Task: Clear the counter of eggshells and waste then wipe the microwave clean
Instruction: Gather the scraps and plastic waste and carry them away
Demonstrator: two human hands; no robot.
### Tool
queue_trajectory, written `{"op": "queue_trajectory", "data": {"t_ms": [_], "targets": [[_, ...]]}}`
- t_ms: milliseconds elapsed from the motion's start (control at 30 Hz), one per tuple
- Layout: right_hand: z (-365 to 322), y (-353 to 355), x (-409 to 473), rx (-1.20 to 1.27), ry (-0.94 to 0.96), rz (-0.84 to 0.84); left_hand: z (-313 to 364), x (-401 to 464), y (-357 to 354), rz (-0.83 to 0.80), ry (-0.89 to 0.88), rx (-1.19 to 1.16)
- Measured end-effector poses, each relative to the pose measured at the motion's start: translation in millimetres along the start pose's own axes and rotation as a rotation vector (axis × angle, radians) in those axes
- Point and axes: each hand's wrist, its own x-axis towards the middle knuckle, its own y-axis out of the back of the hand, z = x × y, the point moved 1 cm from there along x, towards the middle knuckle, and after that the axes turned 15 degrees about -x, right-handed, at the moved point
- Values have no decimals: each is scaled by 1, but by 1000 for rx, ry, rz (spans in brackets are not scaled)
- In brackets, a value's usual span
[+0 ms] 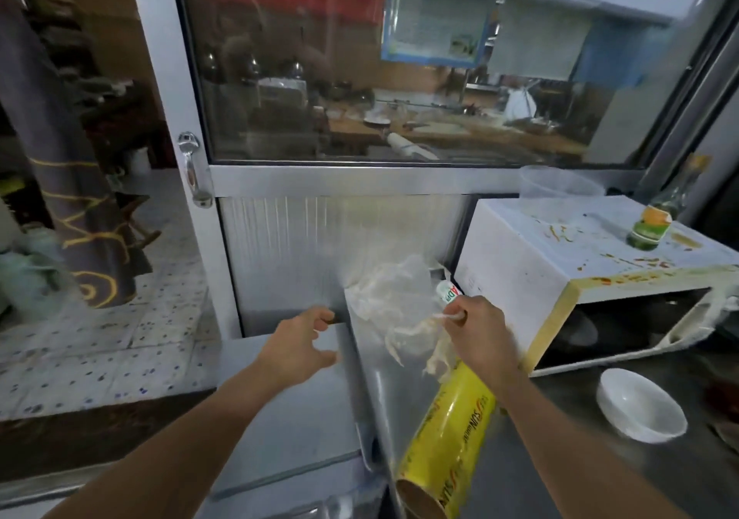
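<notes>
My right hand (482, 332) grips a bunch of waste: a crumpled clear plastic bag (390, 292), pale stringy scraps hanging from it, and a small white tube with green and red print (447, 291). It hovers over the steel counter (532, 474), just left of the white microwave (536, 262). The microwave's top is smeared with orange-red sauce, and its door area looks dirty. My left hand (302, 342) reaches forward with fingers loosely curled and holds nothing. It is above a grey ledge beside the counter's edge.
A yellow roll of cling film (448, 434) lies on the counter under my right hand. A white bowl (640, 404) sits in front of the microwave. A green-labelled bottle (650, 224) and a clear plastic tub (556, 186) stand on the microwave. A glass-fronted cabinet rises behind.
</notes>
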Motion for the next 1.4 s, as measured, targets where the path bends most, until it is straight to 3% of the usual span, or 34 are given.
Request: {"op": "queue_trajectory", "data": {"t_ms": [300, 500, 867, 1167, 1400], "targets": [[-36, -20, 18, -118, -193, 36, -42, 65, 41, -184, -20, -64], [-44, -29, 54, -41, -304, 134, -45, 101, 34, -252, -46, -52], [-31, -100, 143, 159, -278, 178, -51, 177, 1, -267, -7, 28], [5, -190, 159, 157, -161, -145, -82, 212, -54, -229, 41, 23], [27, -218, 145, -20, 4, -393, -97, 228, -84, -214, -14, 113]]}}
